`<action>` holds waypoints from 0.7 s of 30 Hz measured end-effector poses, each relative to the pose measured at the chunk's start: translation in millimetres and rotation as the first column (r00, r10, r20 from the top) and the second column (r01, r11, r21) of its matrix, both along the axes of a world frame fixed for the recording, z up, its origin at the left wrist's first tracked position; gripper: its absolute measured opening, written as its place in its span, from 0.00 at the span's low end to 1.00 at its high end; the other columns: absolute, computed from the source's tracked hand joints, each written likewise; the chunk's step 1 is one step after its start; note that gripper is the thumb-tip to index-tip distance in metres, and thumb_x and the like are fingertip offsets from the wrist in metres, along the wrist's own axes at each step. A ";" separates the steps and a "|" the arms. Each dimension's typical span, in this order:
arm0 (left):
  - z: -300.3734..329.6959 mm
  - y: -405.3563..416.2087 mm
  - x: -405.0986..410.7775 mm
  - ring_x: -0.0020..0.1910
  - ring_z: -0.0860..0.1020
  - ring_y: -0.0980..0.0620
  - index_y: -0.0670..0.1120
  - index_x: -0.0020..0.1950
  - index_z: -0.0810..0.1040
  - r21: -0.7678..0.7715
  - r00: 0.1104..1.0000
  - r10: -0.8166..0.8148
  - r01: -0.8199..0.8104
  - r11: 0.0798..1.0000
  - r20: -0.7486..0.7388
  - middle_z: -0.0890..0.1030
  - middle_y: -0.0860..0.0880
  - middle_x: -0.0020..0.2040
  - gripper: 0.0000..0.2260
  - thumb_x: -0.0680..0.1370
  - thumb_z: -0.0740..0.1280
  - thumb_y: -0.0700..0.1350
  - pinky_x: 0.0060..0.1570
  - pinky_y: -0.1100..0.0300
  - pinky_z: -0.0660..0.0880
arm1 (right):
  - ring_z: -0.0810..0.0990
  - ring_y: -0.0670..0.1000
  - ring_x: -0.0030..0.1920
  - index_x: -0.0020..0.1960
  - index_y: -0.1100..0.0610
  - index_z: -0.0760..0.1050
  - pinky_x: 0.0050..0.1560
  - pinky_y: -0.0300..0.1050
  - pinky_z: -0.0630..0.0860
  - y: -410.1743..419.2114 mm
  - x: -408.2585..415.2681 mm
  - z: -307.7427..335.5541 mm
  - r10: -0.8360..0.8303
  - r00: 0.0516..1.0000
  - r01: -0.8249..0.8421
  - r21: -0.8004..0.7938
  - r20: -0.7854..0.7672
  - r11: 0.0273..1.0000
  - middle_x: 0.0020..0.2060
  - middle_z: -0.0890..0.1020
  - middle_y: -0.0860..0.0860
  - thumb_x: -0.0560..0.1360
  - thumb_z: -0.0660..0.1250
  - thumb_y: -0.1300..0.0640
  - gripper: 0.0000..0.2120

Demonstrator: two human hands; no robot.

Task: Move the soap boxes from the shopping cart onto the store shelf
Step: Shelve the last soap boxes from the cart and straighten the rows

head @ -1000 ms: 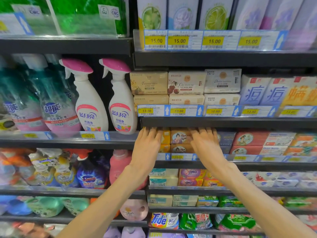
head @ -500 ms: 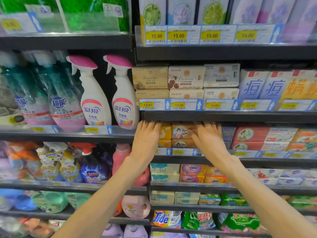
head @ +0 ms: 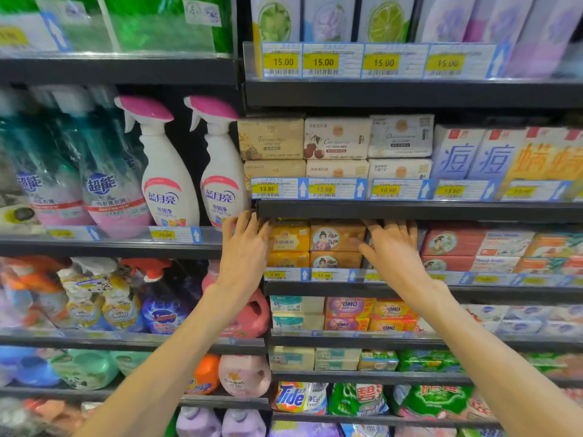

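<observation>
Both my forearms reach up from the bottom edge toward the store shelf (head: 410, 288). Compared with half a second ago, my hands sit in nearly the same spot, flanking the same stacks. My left hand (head: 244, 247) lies flat, fingers straight, touching the left side of the yellow soap boxes (head: 288, 239). My right hand (head: 392, 247) is likewise flat with fingers extended, pressing against the right side of the brown soap boxes (head: 336, 236). Neither hand grips anything. The boxes stand stacked two high behind the price tags (head: 325, 275). Further left are two white spray bottles (head: 168, 171) with pink triggers.
</observation>
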State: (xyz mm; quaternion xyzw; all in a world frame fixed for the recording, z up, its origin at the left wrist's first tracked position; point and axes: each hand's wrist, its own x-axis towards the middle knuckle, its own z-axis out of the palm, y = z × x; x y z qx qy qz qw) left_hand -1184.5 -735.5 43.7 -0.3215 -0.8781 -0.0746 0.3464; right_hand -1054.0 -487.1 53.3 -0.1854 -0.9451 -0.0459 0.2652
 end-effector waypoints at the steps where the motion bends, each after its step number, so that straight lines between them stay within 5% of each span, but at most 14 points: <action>1: 0.2 -0.9 -0.4 0.68 0.68 0.44 0.47 0.65 0.76 0.011 1.000 -0.009 0.009 1.000 0.013 0.76 0.47 0.65 0.17 0.78 0.68 0.51 0.66 0.46 0.61 | 0.71 0.67 0.63 0.63 0.57 0.77 0.68 0.67 0.62 0.5 -0.3 -0.5 0.004 1.000 -0.004 -0.012 -0.005 1.000 0.57 0.79 0.62 0.76 0.67 0.41 0.24; 12: 4.2 -6.4 -2.4 0.68 0.67 0.45 0.49 0.67 0.76 0.067 0.995 -0.074 0.070 0.995 0.062 0.76 0.48 0.65 0.19 0.77 0.70 0.49 0.64 0.46 0.62 | 0.62 0.64 0.71 0.70 0.50 0.72 0.72 0.65 0.60 5.6 -0.6 7.7 0.074 0.996 -0.083 -0.289 -0.043 0.954 0.67 0.73 0.60 0.75 0.68 0.40 0.27; 21: 4.2 -6.3 -2.5 0.66 0.68 0.45 0.50 0.67 0.76 0.035 0.998 -0.045 0.043 0.998 0.047 0.76 0.49 0.64 0.19 0.77 0.69 0.50 0.63 0.47 0.63 | 0.57 0.62 0.75 0.72 0.47 0.70 0.76 0.62 0.50 9.2 -5.7 4.6 0.050 0.998 -0.055 -0.273 -0.025 0.961 0.73 0.69 0.57 0.75 0.66 0.39 0.28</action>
